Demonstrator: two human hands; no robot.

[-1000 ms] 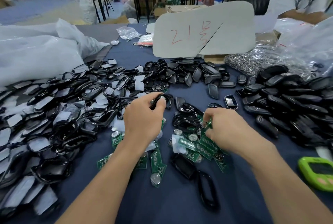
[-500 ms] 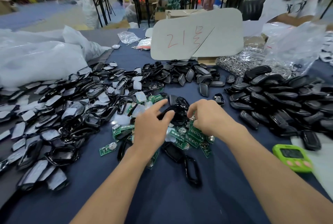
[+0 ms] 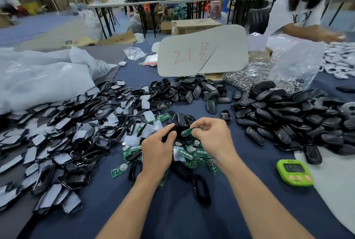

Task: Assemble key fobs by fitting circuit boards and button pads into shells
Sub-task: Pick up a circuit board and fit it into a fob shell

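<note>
My left hand (image 3: 157, 152) grips a black key fob shell (image 3: 177, 132) at the middle of the blue table. My right hand (image 3: 213, 138) pinches a small green circuit board (image 3: 186, 132) by its edge and holds it right over the shell, touching it. Under both hands lies a loose heap of green circuit boards (image 3: 194, 156) with round coin cells. A black shell frame (image 3: 200, 187) lies nearer to me on the cloth.
A big pile of shell halves with white film (image 3: 63, 138) fills the left. Closed black fobs (image 3: 292, 115) are heaped at the right. A green timer (image 3: 294, 172) sits near right. A grey sign board (image 3: 201, 52) stands behind. A person in white (image 3: 299, 11) works at far right.
My hands have come together: the right hand lifted one green board out of the heap and brought it over the shell in my left hand.
</note>
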